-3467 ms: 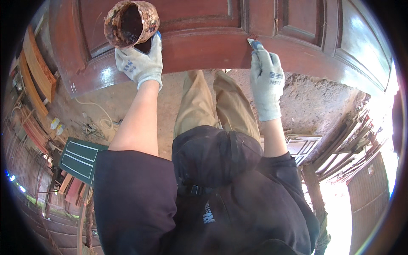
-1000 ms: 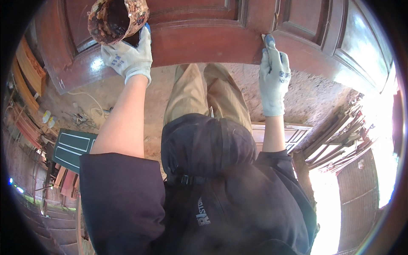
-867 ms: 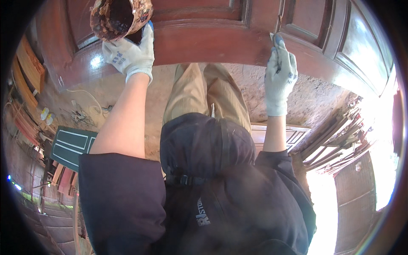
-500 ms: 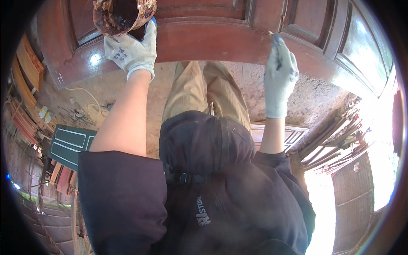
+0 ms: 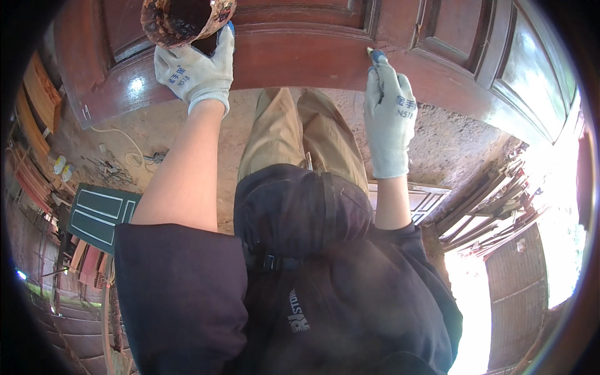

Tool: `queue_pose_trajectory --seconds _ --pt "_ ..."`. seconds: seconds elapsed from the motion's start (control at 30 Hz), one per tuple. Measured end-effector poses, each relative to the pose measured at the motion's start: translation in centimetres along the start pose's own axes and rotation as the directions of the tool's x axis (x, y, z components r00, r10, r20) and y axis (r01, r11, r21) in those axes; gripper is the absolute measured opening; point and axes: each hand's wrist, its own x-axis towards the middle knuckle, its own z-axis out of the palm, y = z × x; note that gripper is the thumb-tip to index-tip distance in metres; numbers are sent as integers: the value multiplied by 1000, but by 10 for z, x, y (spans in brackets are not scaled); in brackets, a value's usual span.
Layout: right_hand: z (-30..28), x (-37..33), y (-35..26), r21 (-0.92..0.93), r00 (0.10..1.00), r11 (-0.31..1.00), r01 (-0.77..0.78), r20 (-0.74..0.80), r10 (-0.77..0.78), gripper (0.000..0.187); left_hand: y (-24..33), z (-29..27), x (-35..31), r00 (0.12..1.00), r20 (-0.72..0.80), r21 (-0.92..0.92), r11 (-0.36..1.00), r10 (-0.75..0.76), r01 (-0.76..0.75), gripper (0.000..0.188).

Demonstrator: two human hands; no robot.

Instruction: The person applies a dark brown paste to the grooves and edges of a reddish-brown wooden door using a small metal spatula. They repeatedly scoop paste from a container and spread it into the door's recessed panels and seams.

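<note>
My left hand [image 5: 197, 72], in a pale glove with blue finger coating, is closed around the underside of a pot [image 5: 170, 39] at the upper left. Thick, dark brown crust coats the pot's rim and wall; its top is cut off by the frame edge. Beneath it lies a reddish-brown panelled wooden door [image 5: 300, 59]. My gloved right hand [image 5: 390, 119] is over the door's near edge, fingers pinched together at the door surface. A small pale tip [image 5: 370, 50] pokes out past the fingertips; the rest of what they hold is hidden.
A dark green panelled board [image 5: 100, 215] stands at the left, near a pale hose [image 5: 134, 147] on the dirt floor. Wood strips [image 5: 494, 200] are piled at the right. Boards [image 5: 40, 100] lean at the far left. Another panelled door [image 5: 431, 197] lies behind my right arm.
My right hand has moved left along the door's near rail and turned, so the back of the glove shows. My left hand and the pot have shifted slightly right and up.
</note>
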Motion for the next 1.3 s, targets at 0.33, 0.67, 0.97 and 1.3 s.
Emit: queue_pose_trajectory --seconds 0.33,0.67,0.97,1.3 --pt "-6 -2 18 -37 998 999 -18 -58 16 26 -5 -1 1 998 -62 21 1000 18 -17 95" --pt "2 3 8 -5 1000 1000 19 -23 -19 27 -2 1 1 999 -35 -3 1000 10 -10 96" --pt "-8 1 0 -55 994 996 -69 86 74 28 -2 4 1 997 -71 31 999 37 -35 93" --pt "4 7 7 -43 998 999 29 -59 -32 27 -2 6 0 999 -45 44 999 23 -21 95"
